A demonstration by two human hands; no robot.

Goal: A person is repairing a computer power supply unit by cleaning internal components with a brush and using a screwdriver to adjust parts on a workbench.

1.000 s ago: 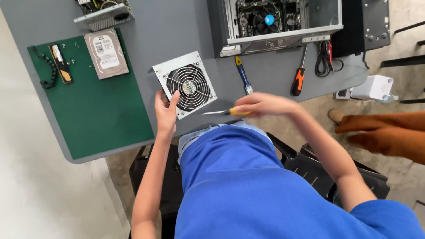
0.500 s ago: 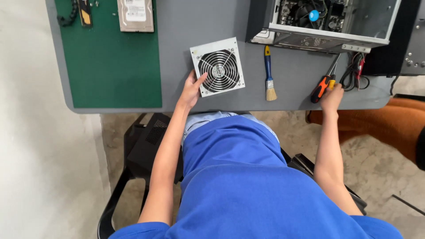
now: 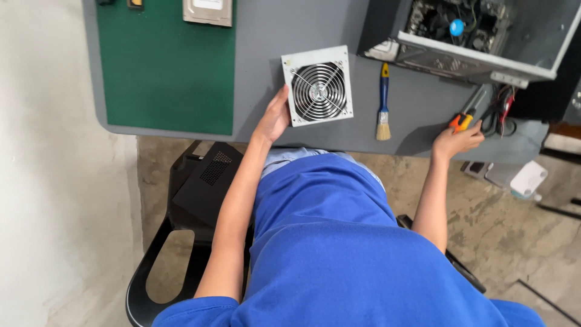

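A square silver power supply [image 3: 318, 85] with a round fan grille lies on the grey table [image 3: 266, 36]. My left hand [image 3: 273, 115] grips its lower left edge, thumb against the side. My right hand [image 3: 457, 140] is at the table's front right edge, fingers loosely curled. Its fingertips touch the handle of an orange-handled screwdriver [image 3: 463, 119]. Whether the hand grips that handle is unclear. A small brush [image 3: 384, 103] with a blue and yellow handle lies between the two hands.
An open computer case [image 3: 484, 36] stands at the back right, with red-handled pliers [image 3: 502, 109] in front of it. A green mat [image 3: 166, 66] with a hard drive [image 3: 209, 11] covers the table's left. A black chair [image 3: 200, 194] is under me. A white box [image 3: 528, 179] sits on the floor.
My right hand carried a screwdriver from in front of me to the tools at the right and has drawn back slightly. My left hand stays on the power supply. The view has shifted.
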